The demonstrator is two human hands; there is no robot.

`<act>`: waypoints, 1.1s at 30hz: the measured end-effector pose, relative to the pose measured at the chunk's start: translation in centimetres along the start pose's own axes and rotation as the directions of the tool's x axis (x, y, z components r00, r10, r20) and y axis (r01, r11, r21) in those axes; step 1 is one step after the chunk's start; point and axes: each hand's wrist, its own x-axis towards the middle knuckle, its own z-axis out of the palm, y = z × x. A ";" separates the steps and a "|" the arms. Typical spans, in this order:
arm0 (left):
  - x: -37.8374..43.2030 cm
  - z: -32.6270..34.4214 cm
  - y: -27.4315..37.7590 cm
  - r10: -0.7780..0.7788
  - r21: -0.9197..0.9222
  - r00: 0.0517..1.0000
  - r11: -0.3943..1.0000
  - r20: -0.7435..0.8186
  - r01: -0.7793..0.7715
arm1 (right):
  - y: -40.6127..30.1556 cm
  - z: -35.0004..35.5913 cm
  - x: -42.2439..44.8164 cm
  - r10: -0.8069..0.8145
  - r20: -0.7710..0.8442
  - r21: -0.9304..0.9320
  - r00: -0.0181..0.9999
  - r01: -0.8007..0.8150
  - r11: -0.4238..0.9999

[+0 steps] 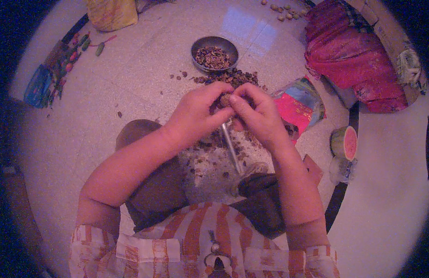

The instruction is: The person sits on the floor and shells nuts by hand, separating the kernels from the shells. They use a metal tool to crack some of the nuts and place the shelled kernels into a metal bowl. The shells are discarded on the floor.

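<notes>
My left hand (207, 109) and my right hand (256, 109) meet in front of me, above the floor. Between their fingertips they hold a small round brownish piece (225, 100), partly covered by the fingers; it may be a nut. Below them a metal rod or tool handle (231, 147) slants down toward my lap; its upper end is hidden by my hands. Dark shell-like fragments (240, 79) lie heaped just beyond my fingers. Behind the heap stands a round metal bowl (214, 40) with brown broken pieces inside.
At right lie a colourful plastic bag (294, 109), a cut watermelon (343, 142) and a magenta cloth (353, 59). Small round items (287, 13) lie farther back. At left are red and green vegetables (70, 60) with a blue bag (39, 85). A yellow bag (112, 14) sits behind them.
</notes>
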 end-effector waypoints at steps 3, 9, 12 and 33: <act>0.1 0.2 0.3 0.085 0.093 0.996 0.992 -0.026 -0.083 | 0.7 -0.7 0.5 -0.127 -0.026 -0.264 0.992 0.116 0.958; 0.3 -0.4 0.1 -0.065 -0.084 0.993 0.994 0.101 0.074 | 0.5 0.0 0.7 0.029 -0.079 -0.028 0.996 -0.031 0.999; 0.2 -0.7 -0.2 -0.036 -0.092 0.995 0.995 0.090 0.044 | 0.2 0.5 0.7 0.027 -0.094 -0.018 0.995 -0.029 0.999; 3.2 0.2 0.0 -0.266 -0.376 0.944 0.869 0.194 0.322 | -0.3 -5.2 1.0 -0.041 0.114 0.294 0.993 0.006 0.956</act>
